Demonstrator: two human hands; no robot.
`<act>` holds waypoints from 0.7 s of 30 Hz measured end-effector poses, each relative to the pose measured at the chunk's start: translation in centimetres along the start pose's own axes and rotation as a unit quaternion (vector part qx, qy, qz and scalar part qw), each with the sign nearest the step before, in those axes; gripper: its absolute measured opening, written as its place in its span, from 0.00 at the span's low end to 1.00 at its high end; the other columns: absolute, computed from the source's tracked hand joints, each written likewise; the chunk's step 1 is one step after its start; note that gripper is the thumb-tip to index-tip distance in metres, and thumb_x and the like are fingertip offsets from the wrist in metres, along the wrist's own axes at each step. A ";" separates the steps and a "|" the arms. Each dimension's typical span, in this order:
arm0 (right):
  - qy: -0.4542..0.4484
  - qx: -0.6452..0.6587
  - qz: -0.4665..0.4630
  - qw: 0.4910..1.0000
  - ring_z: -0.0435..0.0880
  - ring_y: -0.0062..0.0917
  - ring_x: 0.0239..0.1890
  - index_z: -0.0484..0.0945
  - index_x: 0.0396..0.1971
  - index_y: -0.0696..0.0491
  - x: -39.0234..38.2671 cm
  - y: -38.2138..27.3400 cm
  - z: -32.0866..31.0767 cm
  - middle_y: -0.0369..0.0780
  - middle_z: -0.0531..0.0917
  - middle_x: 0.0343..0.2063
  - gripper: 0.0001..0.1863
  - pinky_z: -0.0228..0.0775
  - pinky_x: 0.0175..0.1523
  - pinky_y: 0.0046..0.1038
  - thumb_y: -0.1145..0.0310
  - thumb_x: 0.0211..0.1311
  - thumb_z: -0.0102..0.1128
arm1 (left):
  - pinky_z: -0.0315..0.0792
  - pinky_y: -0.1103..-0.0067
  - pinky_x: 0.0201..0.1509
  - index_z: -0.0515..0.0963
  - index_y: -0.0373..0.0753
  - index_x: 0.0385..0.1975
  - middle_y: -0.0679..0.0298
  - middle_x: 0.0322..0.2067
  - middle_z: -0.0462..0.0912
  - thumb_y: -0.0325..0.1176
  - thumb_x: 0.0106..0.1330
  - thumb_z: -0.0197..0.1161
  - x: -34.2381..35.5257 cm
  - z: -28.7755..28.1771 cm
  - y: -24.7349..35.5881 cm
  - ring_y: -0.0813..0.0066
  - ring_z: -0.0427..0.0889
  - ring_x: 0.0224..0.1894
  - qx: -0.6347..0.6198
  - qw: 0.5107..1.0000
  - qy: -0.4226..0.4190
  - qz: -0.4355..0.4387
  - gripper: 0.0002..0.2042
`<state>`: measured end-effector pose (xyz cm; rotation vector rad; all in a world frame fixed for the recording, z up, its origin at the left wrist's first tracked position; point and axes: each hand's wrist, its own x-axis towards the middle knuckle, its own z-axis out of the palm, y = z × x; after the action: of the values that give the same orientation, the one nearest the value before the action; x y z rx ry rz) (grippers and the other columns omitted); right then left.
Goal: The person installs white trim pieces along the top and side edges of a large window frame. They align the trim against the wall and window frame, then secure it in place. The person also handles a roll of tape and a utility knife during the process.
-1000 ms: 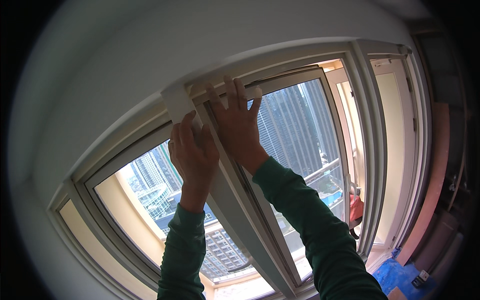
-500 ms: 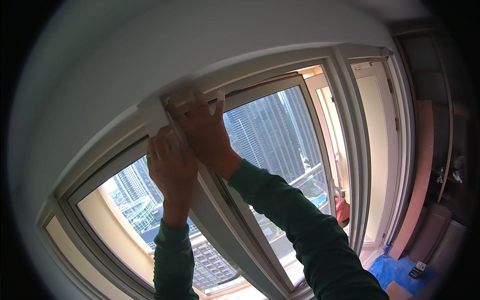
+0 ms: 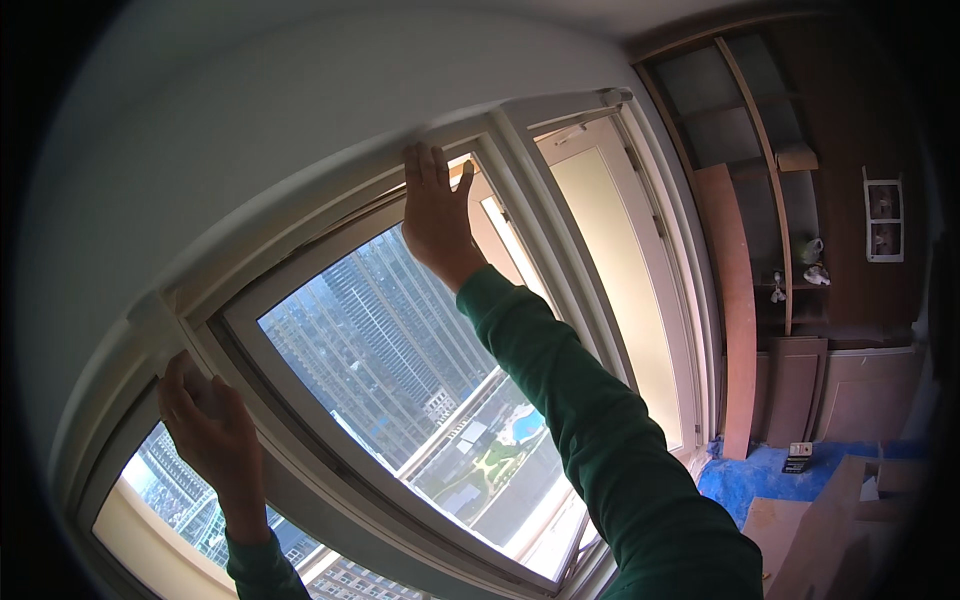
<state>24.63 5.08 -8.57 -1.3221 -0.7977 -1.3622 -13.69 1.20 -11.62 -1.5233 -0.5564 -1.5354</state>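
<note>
My left hand (image 3: 205,430), lower left, is curled at the top of a pale vertical window post (image 3: 280,430), its fingers closed around something pale that I cannot make out. My right hand (image 3: 440,215) reaches higher and farther right, fingers stretched out and resting on the top of the window frame (image 3: 360,195). Below it is a large glass pane (image 3: 360,340) in its sash, with high-rise buildings, a railing and a pool seen through it.
A narrow door (image 3: 620,290) stands right of the window. Beyond it are dark wooden shelving (image 3: 850,120), a leaning long board (image 3: 737,310), wooden panels (image 3: 800,390), blue floor sheeting (image 3: 740,480) and boards at lower right. A white wall (image 3: 230,130) curves above.
My right hand has moved right along the top frame, away from my left hand. The view has turned rightward, showing more shelving, and my left hand now appears farther left and lower.
</note>
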 end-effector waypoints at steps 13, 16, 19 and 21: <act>-0.095 -0.071 0.087 0.989 0.59 0.46 0.78 0.61 0.74 0.57 3.7 10.5 2.0 0.47 0.65 0.74 0.42 0.52 0.72 0.73 0.68 0.57 0.61 | 0.80 0.55 0.53 0.72 0.38 0.62 0.51 0.53 0.79 0.32 0.68 0.60 0.5 -0.5 0.0 0.49 0.81 0.56 0.022 0.999 0.011 0.040 0.21; -0.021 -0.068 0.014 0.997 0.62 0.43 0.76 0.65 0.72 0.58 2.2 4.5 -0.2 0.48 0.70 0.69 0.39 0.56 0.72 0.67 0.69 0.58 0.61 | 0.77 0.57 0.62 0.72 0.40 0.63 0.49 0.57 0.78 0.30 0.68 0.62 0.3 -0.2 0.1 0.49 0.80 0.59 -0.021 1.000 -0.013 -0.003 0.23; 0.014 0.025 -0.050 0.998 0.65 0.40 0.75 0.67 0.71 0.60 0.1 -6.0 -2.8 0.48 0.71 0.68 0.37 0.53 0.74 0.64 0.71 0.57 0.60 | 0.79 0.58 0.58 0.72 0.41 0.62 0.49 0.53 0.79 0.29 0.66 0.63 0.4 -1.1 0.1 0.50 0.82 0.55 -0.006 1.000 -0.010 0.005 0.23; 0.033 0.094 -0.085 0.991 0.65 0.41 0.75 0.66 0.71 0.63 -1.2 -12.1 -5.3 0.52 0.70 0.67 0.35 0.52 0.74 0.65 0.74 0.60 0.55 | 0.79 0.59 0.55 0.73 0.41 0.61 0.50 0.51 0.79 0.28 0.64 0.63 0.5 -1.7 0.3 0.52 0.82 0.52 -0.003 1.000 -0.005 0.017 0.23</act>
<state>11.48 3.35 -8.34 -1.0751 -0.9866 -1.4189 -14.33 -0.50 -11.48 -1.5383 -0.5302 -1.5043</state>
